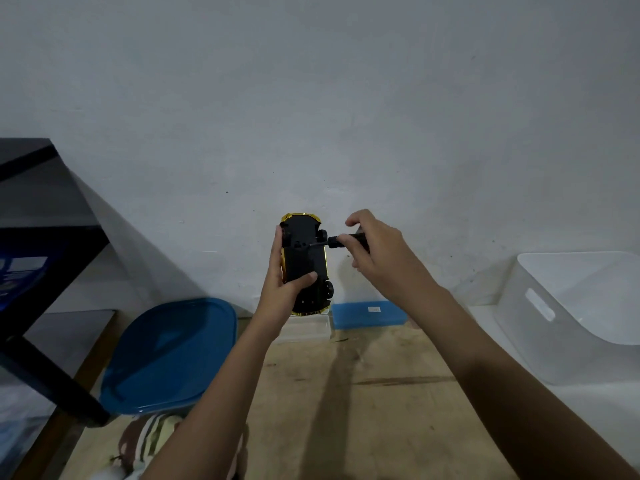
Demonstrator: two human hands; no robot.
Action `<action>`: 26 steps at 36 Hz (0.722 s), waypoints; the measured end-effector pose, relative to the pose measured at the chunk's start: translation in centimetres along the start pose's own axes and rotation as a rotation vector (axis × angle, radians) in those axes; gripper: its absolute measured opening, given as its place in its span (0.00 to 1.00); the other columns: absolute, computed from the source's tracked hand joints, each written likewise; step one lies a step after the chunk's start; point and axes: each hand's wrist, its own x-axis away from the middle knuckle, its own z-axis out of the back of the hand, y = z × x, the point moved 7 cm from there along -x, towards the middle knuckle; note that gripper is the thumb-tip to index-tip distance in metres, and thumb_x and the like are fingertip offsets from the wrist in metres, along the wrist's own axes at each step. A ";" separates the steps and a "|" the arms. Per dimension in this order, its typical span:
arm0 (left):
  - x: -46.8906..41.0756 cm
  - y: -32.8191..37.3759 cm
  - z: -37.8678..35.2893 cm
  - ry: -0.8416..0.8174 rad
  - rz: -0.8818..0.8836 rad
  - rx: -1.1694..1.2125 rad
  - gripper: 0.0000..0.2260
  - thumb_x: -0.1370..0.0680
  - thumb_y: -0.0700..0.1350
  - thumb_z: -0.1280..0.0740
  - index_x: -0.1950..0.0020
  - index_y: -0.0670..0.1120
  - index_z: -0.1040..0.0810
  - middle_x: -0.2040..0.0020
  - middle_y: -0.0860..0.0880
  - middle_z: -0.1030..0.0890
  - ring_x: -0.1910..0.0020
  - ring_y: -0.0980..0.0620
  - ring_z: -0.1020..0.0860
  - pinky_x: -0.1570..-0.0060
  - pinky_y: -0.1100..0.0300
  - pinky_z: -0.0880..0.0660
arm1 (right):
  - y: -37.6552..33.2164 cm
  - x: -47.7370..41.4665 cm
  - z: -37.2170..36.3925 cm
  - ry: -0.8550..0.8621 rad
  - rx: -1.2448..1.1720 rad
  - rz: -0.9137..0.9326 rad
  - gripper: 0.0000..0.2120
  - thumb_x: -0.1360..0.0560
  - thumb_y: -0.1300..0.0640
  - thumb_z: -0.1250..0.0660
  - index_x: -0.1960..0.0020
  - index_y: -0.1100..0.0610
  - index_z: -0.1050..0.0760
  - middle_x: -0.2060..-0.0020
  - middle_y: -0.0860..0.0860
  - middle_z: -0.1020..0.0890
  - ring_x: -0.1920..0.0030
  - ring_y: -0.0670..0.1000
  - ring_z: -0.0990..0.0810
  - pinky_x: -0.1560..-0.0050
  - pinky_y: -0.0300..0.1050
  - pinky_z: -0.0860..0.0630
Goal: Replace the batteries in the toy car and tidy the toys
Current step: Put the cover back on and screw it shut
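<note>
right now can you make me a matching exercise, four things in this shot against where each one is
Things:
1. toy car
2. screwdriver
3. blue lid
4. white bin

Places:
A. far right, by the wall
B. left hand
C. low on the left
D. right hand, tip at the car's underside

Pairs: 1-B, 2-D, 3-C, 4-A

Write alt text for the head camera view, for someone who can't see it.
The left hand holds a gold toy car underside-up while the right hand drives a screwdriver into its black base. Behind sit a blue lid and white bin.
</note>
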 end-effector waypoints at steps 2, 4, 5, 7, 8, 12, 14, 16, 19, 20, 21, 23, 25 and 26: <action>0.1 -0.1 -0.1 -0.008 0.007 0.004 0.41 0.26 0.32 0.33 0.25 0.64 0.48 0.38 0.62 0.28 0.42 0.59 0.24 0.44 0.59 0.25 | -0.5 0.0 0.1 0.012 0.001 0.058 0.09 0.21 0.56 0.41 0.43 0.59 0.32 0.51 0.49 0.29 0.55 0.46 0.24 0.53 0.40 0.24; 0.2 -0.1 -0.3 -0.015 0.006 0.004 0.41 0.26 0.31 0.34 0.25 0.63 0.48 0.41 0.65 0.29 0.45 0.64 0.24 0.48 0.64 0.25 | -0.8 -0.1 -0.1 -0.002 0.021 0.123 0.08 0.23 0.61 0.38 0.44 0.60 0.32 0.49 0.48 0.32 0.58 0.40 0.27 0.55 0.30 0.29; 0.2 -0.2 -0.3 -0.020 0.006 0.005 0.40 0.26 0.31 0.34 0.25 0.62 0.48 0.41 0.66 0.29 0.46 0.66 0.24 0.50 0.66 0.24 | -0.8 -0.2 -0.2 -0.003 0.035 0.135 0.08 0.24 0.62 0.36 0.46 0.60 0.31 0.51 0.48 0.31 0.59 0.40 0.28 0.57 0.31 0.30; 0.2 -0.2 -0.4 -0.028 0.008 0.011 0.40 0.25 0.31 0.34 0.25 0.63 0.49 0.42 0.67 0.29 0.46 0.65 0.24 0.53 0.70 0.24 | -0.4 -0.4 -0.1 0.018 0.044 0.087 0.07 0.24 0.58 0.35 0.51 0.59 0.33 0.57 0.50 0.28 0.62 0.45 0.29 0.62 0.36 0.32; 0.3 -0.1 -0.3 -0.031 0.005 0.009 0.40 0.25 0.31 0.34 0.25 0.63 0.49 0.41 0.67 0.30 0.44 0.62 0.24 0.52 0.69 0.24 | -0.1 -0.5 0.0 0.025 0.031 0.041 0.09 0.23 0.55 0.36 0.52 0.59 0.34 0.60 0.51 0.26 0.62 0.49 0.27 0.64 0.40 0.30; 0.3 0.2 -0.5 -0.042 -0.011 -0.016 0.40 0.25 0.31 0.35 0.25 0.62 0.49 0.40 0.68 0.33 0.40 0.58 0.27 0.47 0.64 0.25 | -0.1 -0.5 0.2 0.020 -0.002 0.054 0.08 0.24 0.60 0.35 0.52 0.57 0.35 0.56 0.51 0.27 0.60 0.49 0.26 0.61 0.43 0.28; 0.2 0.1 -0.5 -0.042 -0.007 -0.015 0.40 0.25 0.31 0.35 0.25 0.62 0.49 0.38 0.65 0.33 0.40 0.57 0.27 0.51 0.66 0.24 | 0.0 -0.5 0.3 0.016 0.035 0.072 0.08 0.25 0.62 0.34 0.52 0.57 0.33 0.56 0.50 0.29 0.60 0.44 0.28 0.60 0.41 0.30; 0.3 -0.1 -0.6 -0.045 -0.004 -0.012 0.40 0.25 0.31 0.35 0.25 0.62 0.50 0.37 0.64 0.33 0.40 0.56 0.26 0.54 0.67 0.24 | 0.5 -0.6 0.4 0.009 0.056 0.016 0.08 0.24 0.56 0.34 0.54 0.59 0.32 0.59 0.51 0.25 0.62 0.48 0.26 0.62 0.45 0.28; 0.3 -0.3 -0.7 -0.042 -0.002 -0.015 0.40 0.25 0.31 0.35 0.25 0.62 0.50 0.40 0.67 0.33 0.42 0.58 0.26 0.55 0.69 0.24 | 0.8 -0.4 0.4 0.002 0.080 -0.037 0.12 0.23 0.50 0.37 0.53 0.60 0.31 0.60 0.52 0.22 0.62 0.53 0.24 0.62 0.47 0.27; 0.2 -0.3 -0.7 -0.037 -0.002 -0.017 0.40 0.25 0.30 0.35 0.25 0.61 0.49 0.40 0.68 0.33 0.42 0.59 0.26 0.54 0.69 0.24 | 0.8 -0.4 0.3 -0.002 0.071 -0.017 0.11 0.23 0.52 0.37 0.51 0.59 0.31 0.58 0.51 0.23 0.60 0.52 0.24 0.60 0.46 0.27; 0.2 -0.3 -0.7 -0.034 -0.004 -0.020 0.40 0.25 0.30 0.36 0.25 0.60 0.49 0.41 0.68 0.33 0.41 0.58 0.26 0.52 0.69 0.24 | 0.8 -0.3 0.2 -0.017 0.056 0.008 0.08 0.23 0.54 0.37 0.49 0.59 0.31 0.56 0.50 0.25 0.58 0.52 0.25 0.58 0.45 0.28; 0.1 -0.4 -0.7 -0.034 -0.007 -0.022 0.40 0.25 0.29 0.36 0.24 0.59 0.49 0.41 0.67 0.33 0.40 0.56 0.27 0.50 0.68 0.25 | 0.5 -0.4 0.1 -0.044 0.062 0.045 0.06 0.23 0.58 0.36 0.50 0.59 0.29 0.56 0.49 0.27 0.58 0.50 0.27 0.56 0.43 0.29; 0.0 -0.5 -0.8 -0.037 -0.008 -0.017 0.40 0.25 0.29 0.36 0.24 0.60 0.49 0.41 0.66 0.32 0.42 0.60 0.26 0.54 0.70 0.24 | 0.6 -0.5 0.4 -0.036 0.068 0.004 0.09 0.23 0.54 0.36 0.54 0.61 0.27 0.62 0.52 0.25 0.62 0.51 0.25 0.60 0.46 0.26; 0.0 -0.5 -0.8 -0.040 -0.010 -0.022 0.40 0.25 0.29 0.36 0.24 0.60 0.49 0.40 0.66 0.32 0.43 0.61 0.26 0.55 0.70 0.24 | 0.8 -0.5 0.5 -0.026 0.050 -0.040 0.12 0.23 0.52 0.37 0.54 0.62 0.27 0.65 0.53 0.24 0.65 0.52 0.23 0.63 0.49 0.23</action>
